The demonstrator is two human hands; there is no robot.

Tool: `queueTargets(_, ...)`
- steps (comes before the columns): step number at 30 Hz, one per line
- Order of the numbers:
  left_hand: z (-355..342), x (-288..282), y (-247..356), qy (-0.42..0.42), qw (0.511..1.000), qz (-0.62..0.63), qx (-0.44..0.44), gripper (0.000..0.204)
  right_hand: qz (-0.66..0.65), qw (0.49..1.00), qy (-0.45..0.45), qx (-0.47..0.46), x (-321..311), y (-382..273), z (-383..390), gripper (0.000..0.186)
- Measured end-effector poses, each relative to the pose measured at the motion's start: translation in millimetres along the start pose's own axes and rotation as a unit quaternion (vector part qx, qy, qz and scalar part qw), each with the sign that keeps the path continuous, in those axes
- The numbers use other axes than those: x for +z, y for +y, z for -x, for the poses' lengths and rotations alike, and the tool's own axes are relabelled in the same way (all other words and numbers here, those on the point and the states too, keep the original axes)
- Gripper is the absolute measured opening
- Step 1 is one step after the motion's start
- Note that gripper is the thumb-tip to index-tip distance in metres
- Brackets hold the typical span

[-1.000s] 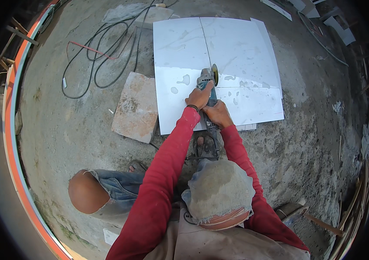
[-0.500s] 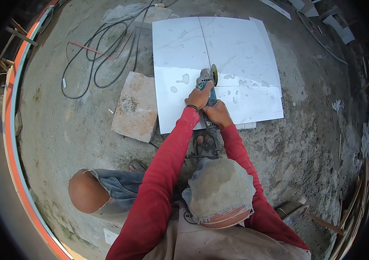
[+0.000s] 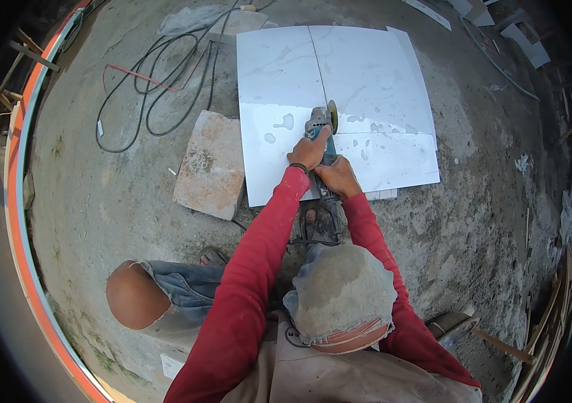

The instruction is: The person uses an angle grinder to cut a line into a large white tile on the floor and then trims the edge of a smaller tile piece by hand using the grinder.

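Note:
Both my hands hold a teal and grey angle grinder [image 3: 319,125] over white tiles [image 3: 380,74]. My left hand [image 3: 309,150] is closed around its body near the head. Behind it, my right hand [image 3: 338,177] grips the rear handle. The yellowish cutting disc [image 3: 333,117] stands upright on the right of the grinder's head, close to the line between the tiles; whether it touches them I cannot tell. Water drops and wet patches lie on the glossy tile surface. A dark line runs from the tiles' far edge toward the disc.
A stained stone slab [image 3: 209,164] lies left of the tiles. Looped dark cable [image 3: 139,114] spreads over the concrete ground at the far left. White offcuts [image 3: 526,46] lie at the far right. Sticks [image 3: 555,322] and a round-rimmed container [image 3: 453,328] are at the near right.

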State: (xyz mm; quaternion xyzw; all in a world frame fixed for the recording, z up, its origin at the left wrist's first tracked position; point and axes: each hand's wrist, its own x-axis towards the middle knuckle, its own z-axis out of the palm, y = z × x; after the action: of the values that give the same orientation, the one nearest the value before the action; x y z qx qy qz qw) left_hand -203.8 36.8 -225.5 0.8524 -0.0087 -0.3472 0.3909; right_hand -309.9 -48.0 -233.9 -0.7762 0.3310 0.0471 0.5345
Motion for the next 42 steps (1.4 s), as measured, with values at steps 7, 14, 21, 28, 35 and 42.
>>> queueTargets(7,3.6,-2.1,0.8,-0.005,1.0,0.015,0.007,0.102,0.002,0.999,0.033,-0.026,5.9,6.7,-4.6,0.038)
queueTargets(14,4.7,-3.0,3.5,0.001,0.999,0.053,0.007,0.098,0.033,0.998,0.041,-0.032,2.2,2.6,-1.1,0.045)
queueTargets(21,39.5,-27.6,48.3,0.032,0.997,0.042,0.057,0.104,-0.04,0.997,0.017,-0.068,-22.5,-43.6,14.2,0.056)
queueTargets(28,81.4,-92.4,95.1,-0.137,0.906,0.28,0.286,0.103,-0.318,0.942,0.039,-0.102,-83.3,-170.2,16.6,0.032)
queueTargets(35,152.9,-194.7,35.7,-0.393,0.908,-0.041,0.138,0.048,-0.546,0.837,0.026,-0.027,-140.9,-277.5,15.5,0.028)
queueTargets(42,203.7,-450.7,-31.0,-0.043,0.927,-0.312,0.205,0.014,-0.584,0.772,0.206,0.14,-145.9,-346.0,101.9,0.026)
